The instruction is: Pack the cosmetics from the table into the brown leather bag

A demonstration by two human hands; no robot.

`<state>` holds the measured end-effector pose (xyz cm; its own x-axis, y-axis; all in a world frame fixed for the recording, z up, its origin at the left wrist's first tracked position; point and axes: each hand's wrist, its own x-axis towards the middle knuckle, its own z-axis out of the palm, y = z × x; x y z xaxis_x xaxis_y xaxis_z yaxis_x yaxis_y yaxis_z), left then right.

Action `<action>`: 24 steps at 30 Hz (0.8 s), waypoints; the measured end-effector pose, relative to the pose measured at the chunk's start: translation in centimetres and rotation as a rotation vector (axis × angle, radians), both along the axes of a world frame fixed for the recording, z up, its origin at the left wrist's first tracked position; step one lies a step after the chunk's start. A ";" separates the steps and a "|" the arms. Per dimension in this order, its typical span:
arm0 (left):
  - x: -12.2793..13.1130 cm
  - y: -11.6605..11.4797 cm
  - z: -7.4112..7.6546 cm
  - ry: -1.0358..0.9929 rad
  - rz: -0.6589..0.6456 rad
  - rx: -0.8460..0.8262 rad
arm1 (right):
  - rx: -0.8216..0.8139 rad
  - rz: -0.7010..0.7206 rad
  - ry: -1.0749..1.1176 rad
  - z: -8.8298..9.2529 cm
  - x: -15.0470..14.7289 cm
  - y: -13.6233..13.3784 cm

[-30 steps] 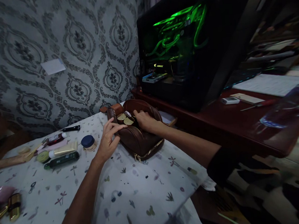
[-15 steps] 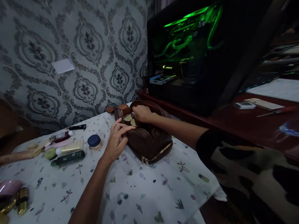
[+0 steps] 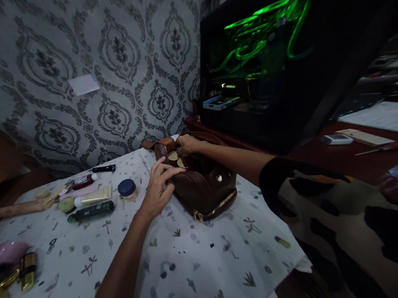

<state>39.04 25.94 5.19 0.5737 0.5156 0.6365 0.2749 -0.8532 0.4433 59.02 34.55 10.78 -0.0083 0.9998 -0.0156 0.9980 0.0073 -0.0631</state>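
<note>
Right grip (image 3: 188,144) shifted toward far side of brown bag (image 3: 199,189).

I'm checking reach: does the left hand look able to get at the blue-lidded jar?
Probably yes: the blue-lidded jar stands just left of the left hand, with patterned cloth showing between them, though that hand would likely have to leave the brown bag.

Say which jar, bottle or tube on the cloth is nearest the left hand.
The blue-lidded jar, upright; the green bottle, red bottle and cream tube lie farther off.
</note>
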 end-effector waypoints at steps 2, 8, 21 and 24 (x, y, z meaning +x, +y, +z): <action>0.0 0.0 0.0 -0.007 -0.007 0.006 | 0.023 0.013 -0.014 0.1 0.0 -0.4; 0.1 0.0 0.0 -0.007 -0.005 0.017 | 0.139 0.044 -0.089 -0.2 0.0 -1.4; 0.0 0.1 -0.2 -0.004 0.001 0.013 | 0.306 0.209 -0.269 -0.2 -0.9 -3.5; 0.1 0.1 -0.2 0.012 0.011 0.014 | 0.389 0.219 -0.243 0.5 -1.1 -3.8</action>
<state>39.12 26.02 5.01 0.5754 0.5127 0.6372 0.2894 -0.8563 0.4278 57.97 30.78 11.33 -0.2606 0.9071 0.3304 0.9559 0.1946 0.2199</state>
